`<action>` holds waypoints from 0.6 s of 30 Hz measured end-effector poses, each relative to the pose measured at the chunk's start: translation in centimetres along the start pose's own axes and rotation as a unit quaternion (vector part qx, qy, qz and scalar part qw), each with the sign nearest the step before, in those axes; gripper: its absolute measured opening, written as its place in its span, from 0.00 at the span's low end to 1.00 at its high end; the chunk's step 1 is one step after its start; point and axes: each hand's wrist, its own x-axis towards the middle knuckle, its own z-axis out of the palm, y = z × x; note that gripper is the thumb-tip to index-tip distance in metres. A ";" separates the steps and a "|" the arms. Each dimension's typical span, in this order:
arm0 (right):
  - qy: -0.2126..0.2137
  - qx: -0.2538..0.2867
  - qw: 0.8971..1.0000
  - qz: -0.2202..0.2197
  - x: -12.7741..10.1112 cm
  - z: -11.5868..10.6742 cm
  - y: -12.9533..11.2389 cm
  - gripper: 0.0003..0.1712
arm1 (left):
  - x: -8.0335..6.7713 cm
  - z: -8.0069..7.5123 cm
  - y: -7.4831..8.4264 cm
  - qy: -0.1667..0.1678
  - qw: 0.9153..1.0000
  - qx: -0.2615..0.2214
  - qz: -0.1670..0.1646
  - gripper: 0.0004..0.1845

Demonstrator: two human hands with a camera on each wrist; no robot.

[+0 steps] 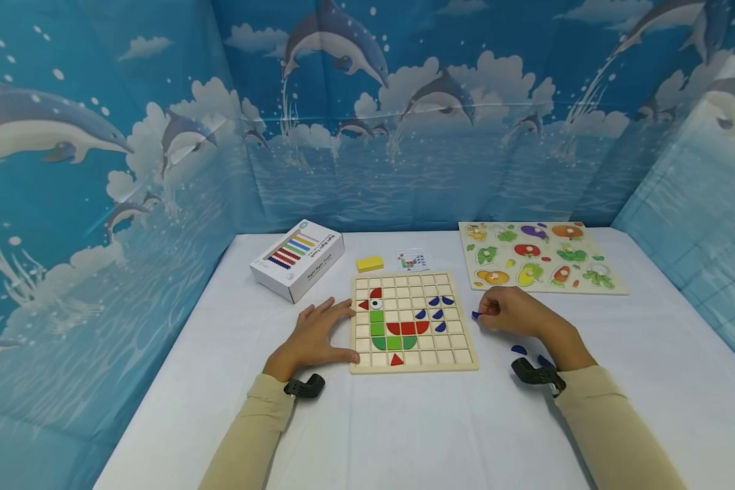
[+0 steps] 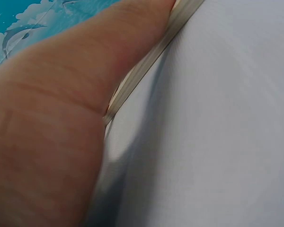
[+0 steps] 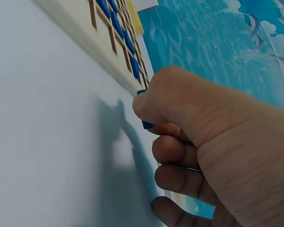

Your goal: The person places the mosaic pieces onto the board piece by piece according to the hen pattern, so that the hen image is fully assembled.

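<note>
A wooden grid board [image 1: 459, 357] lies on the white table, holding red, green and blue pieces and a round eye piece [image 1: 376, 304] laid out like a bird. My left hand [image 1: 316, 337] rests at the board's left edge, fingers spread, the thumb along the near left corner. Just off the board's right edge, my right hand [image 1: 514, 312] pinches a blue half-round piece [image 3: 146, 124] between thumb and forefinger. Several blue half-round pieces [image 1: 435, 301] sit in the upper right squares. Two more blue pieces [image 1: 518, 350] lie on the table near my right wrist.
Behind the board are a yellow block [image 1: 370, 263] and a small picture card [image 1: 412, 259]. A white box [image 1: 297, 260] stands at the back left. At the back right lies a vegetable puzzle board [image 1: 542, 258]. Dolphin-print cloth [image 1: 367, 184] walls the table's back and sides.
</note>
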 end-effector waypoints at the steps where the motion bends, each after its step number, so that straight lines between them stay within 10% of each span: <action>1: -0.002 0.003 1.000 -0.005 0.3 0.2 -0.2 0.08 | 0.0 0.0 0.0 -0.001 1.000 0.000 -0.001 0.52; 18: -0.009 0.062 0.998 0.005 3.2 2.3 -2.6 0.06 | 0.1 0.1 -0.1 -0.003 1.000 0.002 -0.005 0.52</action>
